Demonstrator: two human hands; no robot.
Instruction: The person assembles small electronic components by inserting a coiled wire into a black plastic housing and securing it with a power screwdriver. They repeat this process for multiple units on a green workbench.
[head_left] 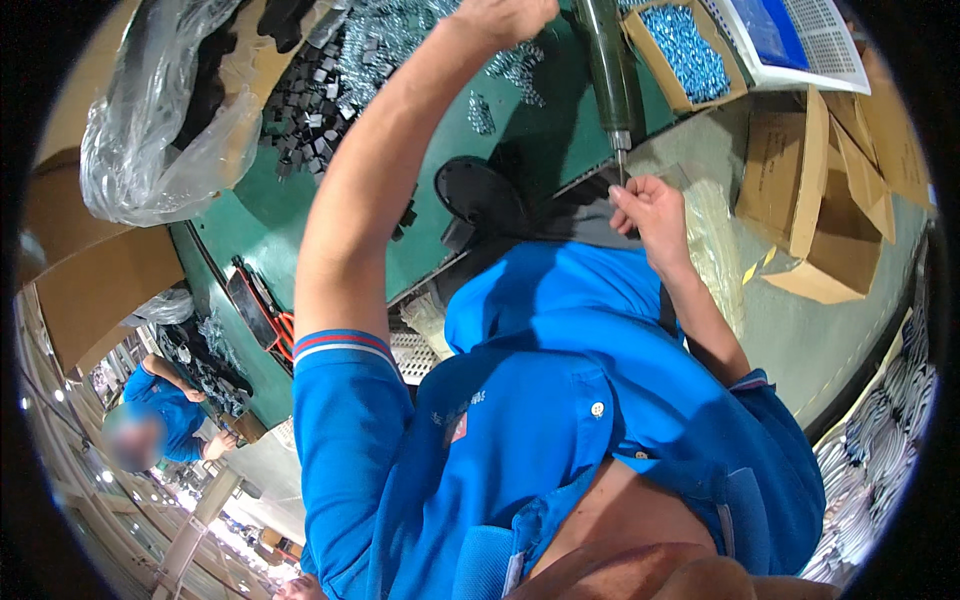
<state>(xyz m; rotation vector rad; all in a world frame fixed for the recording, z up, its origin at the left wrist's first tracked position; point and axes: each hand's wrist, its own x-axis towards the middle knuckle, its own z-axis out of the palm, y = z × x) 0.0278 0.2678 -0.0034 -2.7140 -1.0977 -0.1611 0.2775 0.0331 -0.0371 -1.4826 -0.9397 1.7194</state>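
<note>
My left hand [508, 18] reaches across the bench to its far side, at the upper edge of the head view. Its fingers look curled in beside a spread of small shiny metal parts [385, 40], and what they hold is hidden. A dark green, tube-shaped power screwdriver [606, 65] points down toward me with a thin bit. At the bit's tip, my right hand [652, 215] pinches thumb and fingers together on something too small to make out. Left of that hand, a black part with a round flat disc [478, 192] lies at the near bench edge.
Small black square pieces [310, 115] are heaped on the green bench. A carton of bluish screws [685, 55] and a white tray [845, 70] stand far right. Open cardboard boxes [815, 200] sit at right, a plastic bag [160, 150] at left. Another person [165, 410] works lower left.
</note>
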